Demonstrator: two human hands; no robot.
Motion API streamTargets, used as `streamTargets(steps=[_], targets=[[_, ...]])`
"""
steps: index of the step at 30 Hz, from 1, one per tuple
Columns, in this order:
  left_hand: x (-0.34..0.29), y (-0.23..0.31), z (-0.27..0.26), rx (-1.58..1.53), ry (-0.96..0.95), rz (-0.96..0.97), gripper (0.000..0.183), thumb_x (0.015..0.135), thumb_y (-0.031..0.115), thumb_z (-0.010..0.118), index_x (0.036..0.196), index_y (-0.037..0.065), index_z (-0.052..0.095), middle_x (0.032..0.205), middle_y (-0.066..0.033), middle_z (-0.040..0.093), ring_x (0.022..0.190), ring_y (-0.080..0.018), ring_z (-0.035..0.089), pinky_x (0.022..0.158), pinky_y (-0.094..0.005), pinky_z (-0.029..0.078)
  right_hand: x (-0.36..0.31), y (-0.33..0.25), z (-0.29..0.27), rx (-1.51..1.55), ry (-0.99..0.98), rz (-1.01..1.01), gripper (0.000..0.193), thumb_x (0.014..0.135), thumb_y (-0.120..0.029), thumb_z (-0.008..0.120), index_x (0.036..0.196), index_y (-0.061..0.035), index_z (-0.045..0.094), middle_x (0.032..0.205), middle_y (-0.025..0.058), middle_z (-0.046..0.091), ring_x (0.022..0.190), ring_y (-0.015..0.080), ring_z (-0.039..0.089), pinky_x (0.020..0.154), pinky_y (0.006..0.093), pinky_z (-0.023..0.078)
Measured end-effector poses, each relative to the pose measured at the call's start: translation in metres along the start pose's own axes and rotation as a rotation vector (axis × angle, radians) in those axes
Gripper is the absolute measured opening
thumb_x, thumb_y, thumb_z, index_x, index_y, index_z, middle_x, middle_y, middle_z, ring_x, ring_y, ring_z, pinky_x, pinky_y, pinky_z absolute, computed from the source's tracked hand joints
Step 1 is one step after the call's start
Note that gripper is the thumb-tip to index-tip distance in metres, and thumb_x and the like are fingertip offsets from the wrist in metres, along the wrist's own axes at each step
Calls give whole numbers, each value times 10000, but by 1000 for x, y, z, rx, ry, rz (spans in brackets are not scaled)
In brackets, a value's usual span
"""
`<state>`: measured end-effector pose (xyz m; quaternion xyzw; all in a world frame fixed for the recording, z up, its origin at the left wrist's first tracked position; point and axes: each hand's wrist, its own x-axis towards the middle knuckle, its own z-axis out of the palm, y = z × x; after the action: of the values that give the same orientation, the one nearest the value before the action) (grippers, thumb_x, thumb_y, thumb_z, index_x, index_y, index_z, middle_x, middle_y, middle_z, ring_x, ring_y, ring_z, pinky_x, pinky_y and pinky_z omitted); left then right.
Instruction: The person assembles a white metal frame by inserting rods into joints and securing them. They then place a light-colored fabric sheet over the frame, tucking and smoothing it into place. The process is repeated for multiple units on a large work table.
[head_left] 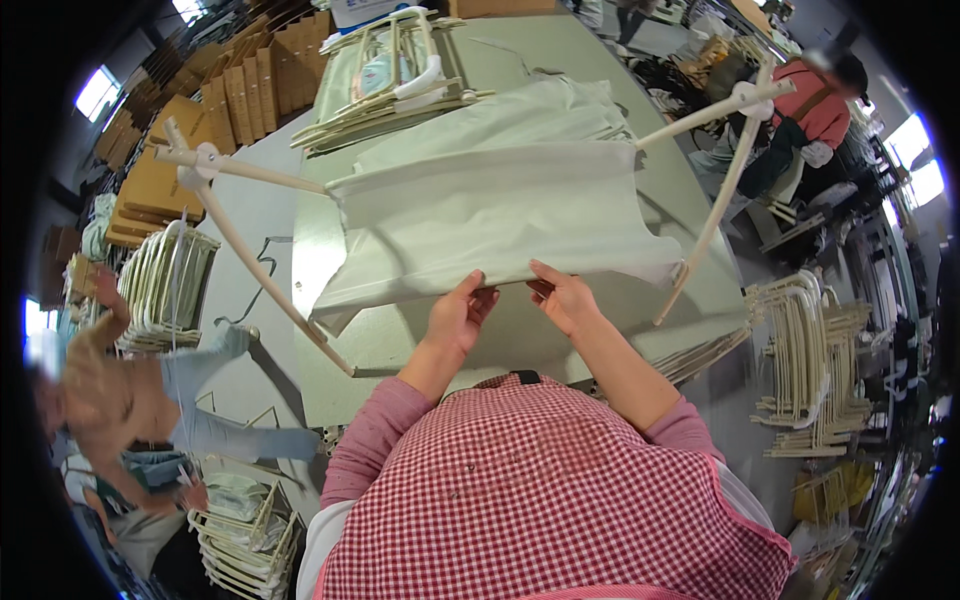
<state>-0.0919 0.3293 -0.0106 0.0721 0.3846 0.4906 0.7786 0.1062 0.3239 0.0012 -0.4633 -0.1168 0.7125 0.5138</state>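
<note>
Pale grey-green fabric (490, 215) spans a cream folding frame with crossed legs, which stands over the table in front of me. The frame's left leg (262, 262) and right leg (722, 205) flank the cloth, each crossing another bar at a white round joint. My left hand (463, 312) pinches the cloth's near edge just left of its middle. A short gap away, my right hand (560, 297) grips the same edge between thumb and fingers. Whether a bar runs inside that edge is hidden by the cloth.
More pale cloth (480, 125) lies behind the frame on the green table (330, 385). Folded frames (390, 80) are stacked at its far left. Further frames stand at left (170, 285) and right (800, 350). One person (120, 390) works at left, another (815, 105) sits far right.
</note>
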Motion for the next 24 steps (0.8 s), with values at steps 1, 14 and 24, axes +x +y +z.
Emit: streamTargets(steps=[1, 14, 24], targets=[[1, 0, -1, -15, -2, -7, 107, 915, 119, 644, 951, 25, 610, 944, -85, 637, 893, -223, 622, 859, -367, 560, 3, 0, -3, -3, 17, -13, 250, 857, -157, 733, 1025, -39, 590, 943, 59, 629, 828, 165, 603, 683, 319, 450], [16, 9, -13, -65, -68, -75, 85, 926, 67, 574, 916, -12, 601, 904, -127, 653, 892, -292, 646, 878, -428, 560, 0, -91, -128, 279, 560, -293, 193, 823, -209, 749, 904, -133, 591, 779, 0, 596, 657, 133, 552, 536, 286, 409], [-15, 0, 13, -24, 106, -103, 221, 903, 184, 681, 957, 3, 566, 954, -122, 611, 905, -271, 633, 833, -430, 558, 21, -101, -138, 91, 679, -253, 260, 799, -62, 742, 1001, -48, 578, 951, 75, 574, 701, 194, 541, 549, 333, 453]])
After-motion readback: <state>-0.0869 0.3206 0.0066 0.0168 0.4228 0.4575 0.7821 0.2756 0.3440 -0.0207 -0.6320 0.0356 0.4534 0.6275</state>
